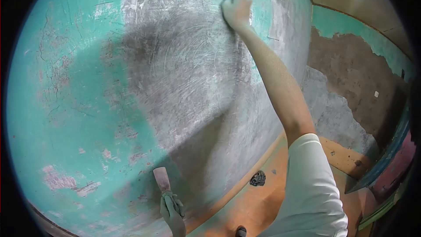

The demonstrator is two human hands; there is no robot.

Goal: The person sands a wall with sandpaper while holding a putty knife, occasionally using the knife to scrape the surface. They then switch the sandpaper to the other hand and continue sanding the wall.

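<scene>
My right hand [237,8] is raised high against the wall [188,48], on a grey, scratched stretch with swirling marks. Its fingers point up and are blurred, so whether something lies under them cannot be made out. Low in the view, my left hand [172,213] is closed around the handle of a putty knife [162,179]. The knife's broad blade points up, in front of the lower wall, and looks dusty. Green paint [87,105] with cracks and worn patches covers the wall to the left of the grey stretch.
A yellowish skirting strip [245,183] runs along the wall's foot above an orange floor [267,206]. On the floor lies a dark crumpled lump [258,178]. The side wall [351,70] at right has bare brown and grey plaster. Blue and pink objects [390,162] stand at far right.
</scene>
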